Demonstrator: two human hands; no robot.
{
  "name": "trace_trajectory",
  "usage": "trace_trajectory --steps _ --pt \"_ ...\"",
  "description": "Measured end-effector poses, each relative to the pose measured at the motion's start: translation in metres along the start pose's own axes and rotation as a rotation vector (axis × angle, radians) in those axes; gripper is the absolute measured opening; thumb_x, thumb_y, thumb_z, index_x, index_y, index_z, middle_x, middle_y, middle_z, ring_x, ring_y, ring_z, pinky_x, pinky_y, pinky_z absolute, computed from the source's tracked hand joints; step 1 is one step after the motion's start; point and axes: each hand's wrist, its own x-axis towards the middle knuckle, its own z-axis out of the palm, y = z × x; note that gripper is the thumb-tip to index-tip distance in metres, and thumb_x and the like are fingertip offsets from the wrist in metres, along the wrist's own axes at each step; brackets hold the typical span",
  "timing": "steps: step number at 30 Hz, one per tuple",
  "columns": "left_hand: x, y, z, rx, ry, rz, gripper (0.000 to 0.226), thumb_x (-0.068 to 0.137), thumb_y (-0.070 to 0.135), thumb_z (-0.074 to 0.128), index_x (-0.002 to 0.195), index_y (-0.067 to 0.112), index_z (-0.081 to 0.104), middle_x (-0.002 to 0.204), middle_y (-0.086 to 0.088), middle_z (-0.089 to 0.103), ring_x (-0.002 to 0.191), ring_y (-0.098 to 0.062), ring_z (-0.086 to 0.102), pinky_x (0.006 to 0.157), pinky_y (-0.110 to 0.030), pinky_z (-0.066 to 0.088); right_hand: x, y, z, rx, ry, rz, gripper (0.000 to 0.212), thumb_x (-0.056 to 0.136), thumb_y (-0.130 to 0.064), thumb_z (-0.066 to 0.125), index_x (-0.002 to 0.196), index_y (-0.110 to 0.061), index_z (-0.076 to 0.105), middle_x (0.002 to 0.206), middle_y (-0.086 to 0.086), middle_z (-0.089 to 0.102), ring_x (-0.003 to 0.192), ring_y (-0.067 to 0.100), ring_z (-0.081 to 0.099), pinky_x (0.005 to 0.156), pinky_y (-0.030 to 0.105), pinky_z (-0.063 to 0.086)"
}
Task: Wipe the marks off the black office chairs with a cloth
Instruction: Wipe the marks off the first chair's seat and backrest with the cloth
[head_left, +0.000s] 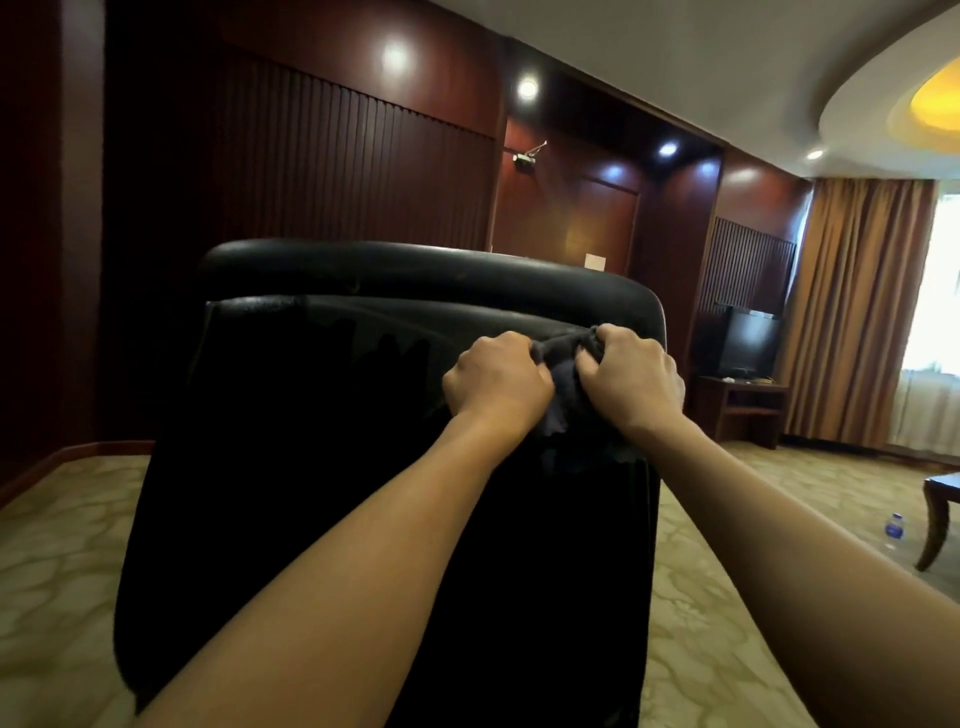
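Head view showed one black office chair (363, 415), seen from behind, with its backrest filling the middle of the picture. Against the upper right part of this backrest, just under the padded top roll, two hands held one dark cloth (563, 358). The left hand (496, 376) and the right hand (631, 376) each had a closed grip, fingers curled round an end of the cloth, which was bunched between them and touched the leather. Probably the person held it with both hands to stretch or fold it before rubbing. Marks were hard to see on the dark surface. Right of the chair, near the floor, stood one small bottle (893, 530) beside one wooden worktop (943, 493).
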Motion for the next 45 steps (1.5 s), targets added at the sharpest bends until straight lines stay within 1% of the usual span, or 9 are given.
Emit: trace_trajectory --steps 4,9,13,18,22,27,38,42,45 --pt "-0.045 -0.020 0.010 0.096 -0.014 0.053 0.030 0.098 0.041 0.049 0.116 0.026 0.066 0.111 -0.007 0.069 0.106 -0.031 0.065 0.081 -0.035 0.050 -0.041 0.002 0.013 -0.082 0.031 -0.124 0.027 0.100 -0.037 0.044 0.110 -0.017 0.059 0.102 0.019 0.067 0.097 0.043 0.062 0.067 0.036 0.035" --pt "-0.082 -0.038 0.013 0.171 -0.085 0.116 0.030 0.100 0.041 0.045 0.120 0.030 0.063 0.111 -0.003 0.069 0.105 -0.028 0.065 0.076 -0.033 0.047 -0.076 0.004 0.019 -0.097 -0.056 -0.172 0.027 0.101 -0.037 0.044 0.108 -0.015 0.057 0.094 0.017 0.067 0.091 0.042 0.063 0.064 0.036 0.037" --pt "-0.064 -0.033 -0.009 0.132 -0.001 0.059 0.034 0.099 0.044 0.047 0.123 0.028 0.063 0.117 -0.009 0.068 0.110 -0.034 0.063 0.084 -0.037 0.050 -0.053 -0.008 0.004 0.071 -0.002 -0.134 0.024 0.096 -0.036 0.054 0.100 -0.012 0.057 0.099 0.022 0.067 0.095 0.045 0.063 0.068 0.039 0.042" --pt "-0.001 -0.021 -0.035 -0.181 0.141 -0.135 0.033 0.094 0.048 0.055 0.108 0.023 0.071 0.115 -0.012 0.068 0.111 -0.037 0.062 0.079 -0.036 0.044 0.006 -0.041 -0.004 0.078 0.072 -0.097 0.028 0.097 -0.037 0.052 0.107 -0.011 0.058 0.107 0.022 0.066 0.103 0.044 0.060 0.072 0.040 0.041" --pt "0.016 -0.032 -0.030 -0.097 0.058 -0.146 0.026 0.094 0.047 0.057 0.107 0.031 0.072 0.111 -0.006 0.068 0.108 -0.031 0.063 0.076 -0.034 0.040 0.014 -0.046 0.016 -0.048 0.072 -0.156 0.027 0.101 -0.034 0.045 0.115 -0.015 0.058 0.103 0.016 0.068 0.098 0.041 0.062 0.068 0.037 0.037" --pt "-0.007 -0.046 -0.010 0.032 0.111 -0.042 0.025 0.096 0.046 0.054 0.111 0.035 0.070 0.108 -0.003 0.070 0.104 -0.030 0.064 0.074 -0.032 0.042 -0.009 -0.038 0.032 -0.163 0.137 -0.246 0.023 0.102 -0.030 0.040 0.111 -0.014 0.055 0.097 0.017 0.068 0.092 0.042 0.063 0.064 0.038 0.036" --pt "-0.120 -0.103 0.017 0.197 -0.015 -0.097 0.029 0.096 0.050 0.048 0.112 0.033 0.066 0.102 -0.002 0.071 0.099 -0.027 0.068 0.076 -0.033 0.051 -0.132 -0.029 0.071 -0.191 -0.036 -0.320 0.017 0.101 -0.031 0.041 0.104 -0.020 0.053 0.086 0.011 0.071 0.080 0.038 0.069 0.056 0.035 0.037" --pt "-0.148 -0.122 0.012 0.116 -0.039 -0.171 0.030 0.094 0.056 0.050 0.103 0.032 0.066 0.091 0.002 0.071 0.093 -0.026 0.068 0.071 -0.033 0.051 -0.149 -0.031 0.055 -0.160 -0.181 -0.287 0.027 0.103 -0.042 0.035 0.107 -0.021 0.051 0.092 0.008 0.071 0.086 0.035 0.068 0.064 0.037 0.044" --pt "-0.116 -0.103 -0.013 -0.001 0.068 -0.128 0.032 0.093 0.053 0.054 0.108 0.029 0.069 0.098 -0.008 0.073 0.099 -0.035 0.067 0.074 -0.037 0.051 -0.111 -0.044 0.030 -0.100 -0.076 -0.212 0.029 0.101 -0.043 0.042 0.109 -0.017 0.053 0.099 0.018 0.069 0.094 0.042 0.065 0.071 0.041 0.046"
